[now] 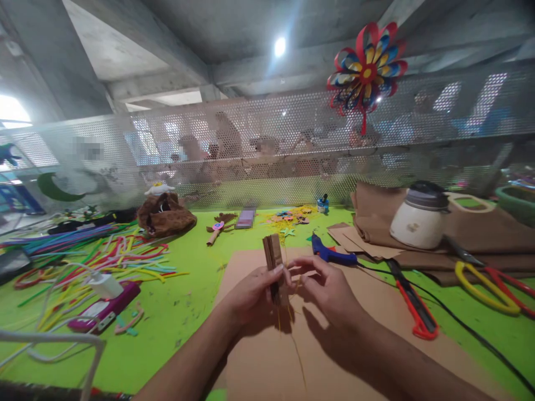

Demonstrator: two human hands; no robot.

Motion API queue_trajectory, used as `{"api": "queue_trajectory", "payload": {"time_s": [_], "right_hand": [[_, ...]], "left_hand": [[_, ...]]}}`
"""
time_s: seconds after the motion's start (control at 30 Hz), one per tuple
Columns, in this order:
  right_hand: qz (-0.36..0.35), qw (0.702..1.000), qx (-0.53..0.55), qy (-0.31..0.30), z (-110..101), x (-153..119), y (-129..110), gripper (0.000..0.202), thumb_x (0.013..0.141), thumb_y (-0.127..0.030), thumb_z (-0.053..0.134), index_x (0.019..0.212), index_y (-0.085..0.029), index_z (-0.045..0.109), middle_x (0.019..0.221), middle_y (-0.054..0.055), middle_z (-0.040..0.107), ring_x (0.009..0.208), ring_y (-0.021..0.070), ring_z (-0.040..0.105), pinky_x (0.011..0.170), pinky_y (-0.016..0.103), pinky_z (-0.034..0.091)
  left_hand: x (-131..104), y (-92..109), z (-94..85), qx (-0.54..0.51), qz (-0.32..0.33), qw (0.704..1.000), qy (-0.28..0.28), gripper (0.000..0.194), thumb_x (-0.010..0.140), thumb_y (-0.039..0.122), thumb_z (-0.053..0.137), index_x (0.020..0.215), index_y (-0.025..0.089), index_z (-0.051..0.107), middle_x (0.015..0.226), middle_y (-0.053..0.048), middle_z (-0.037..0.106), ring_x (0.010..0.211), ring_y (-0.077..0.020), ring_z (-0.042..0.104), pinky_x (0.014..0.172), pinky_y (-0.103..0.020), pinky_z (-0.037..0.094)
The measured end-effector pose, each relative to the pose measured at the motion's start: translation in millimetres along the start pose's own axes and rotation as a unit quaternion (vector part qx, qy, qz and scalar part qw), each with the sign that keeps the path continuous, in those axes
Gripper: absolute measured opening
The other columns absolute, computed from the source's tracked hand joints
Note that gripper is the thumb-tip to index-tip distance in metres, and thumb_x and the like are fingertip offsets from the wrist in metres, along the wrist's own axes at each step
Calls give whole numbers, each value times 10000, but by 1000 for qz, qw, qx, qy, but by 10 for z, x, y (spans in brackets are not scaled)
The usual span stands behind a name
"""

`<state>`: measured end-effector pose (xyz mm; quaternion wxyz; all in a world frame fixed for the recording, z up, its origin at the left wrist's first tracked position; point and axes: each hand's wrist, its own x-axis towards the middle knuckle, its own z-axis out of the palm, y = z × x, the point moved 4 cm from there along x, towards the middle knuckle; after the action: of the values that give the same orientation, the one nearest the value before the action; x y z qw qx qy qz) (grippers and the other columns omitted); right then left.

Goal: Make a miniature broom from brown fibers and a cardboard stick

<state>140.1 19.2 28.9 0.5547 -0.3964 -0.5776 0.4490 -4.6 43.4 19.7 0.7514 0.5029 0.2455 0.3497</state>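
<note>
Upright above a brown cardboard sheet (259, 362), a narrow folded stack of brown paper (272, 250) is gripped in my left hand (254, 292), the thumb pressed across its front. My right hand (324, 284) is at the stack's right side, its fingers curled together around a thin yellow string (297, 285). Strands of the string hang below the stack onto the cardboard. Behind the hands, to the right, lies a blue glue gun (332, 253).
Colourful pipe cleaners (125, 256) and a purple power strip (104, 309) lie left. A red cutter (413, 306), scissors (480, 287), brown paper sheets (371, 223) and a white jug (418, 220) are right. A perforated screen (251, 150) stands behind the table.
</note>
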Motion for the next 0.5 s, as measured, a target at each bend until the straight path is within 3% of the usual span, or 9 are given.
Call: {"api": "queue_trajectory", "payload": {"time_s": [0.2, 0.3, 0.43, 0.5], "right_hand": [[28, 990, 102, -89, 62, -20, -129, 283, 758, -230, 630, 1040, -250, 614, 1012, 67, 645, 905, 220, 611, 746, 344, 496], [74, 983, 142, -91, 51, -47, -139, 267, 780, -221, 606, 1038, -289, 592, 959, 38, 653, 820, 196, 624, 666, 314, 496], [102, 974, 177, -97, 23, -49, -136, 16, 791, -241, 605, 804, -239, 595, 850, 28, 648, 730, 190, 617, 578, 293, 475], [93, 968, 206, -108, 6, -25, -150, 95, 768, -220, 625, 691, -210, 569, 850, 37, 653, 755, 197, 617, 622, 310, 477]], "left_hand": [[-79, 36, 132, 6, -26, 999, -47, 255, 796, 391, 637, 777, 136, 650, 788, -65, 577, 739, -175, 556, 713, -322, 445], [-77, 50, 147, 47, -8, 999, -23, 225, 799, 350, 644, 795, 126, 661, 753, -54, 570, 690, -144, 533, 677, -273, 413], [-65, 70, 98, 108, 23, 994, 13, 222, 821, 322, 617, 761, 115, 667, 818, -76, 592, 726, -142, 531, 668, -250, 385], [-64, 82, 73, 103, 19, 994, 7, 241, 827, 328, 603, 746, 111, 670, 828, -87, 598, 731, -152, 539, 668, -263, 396]]}}
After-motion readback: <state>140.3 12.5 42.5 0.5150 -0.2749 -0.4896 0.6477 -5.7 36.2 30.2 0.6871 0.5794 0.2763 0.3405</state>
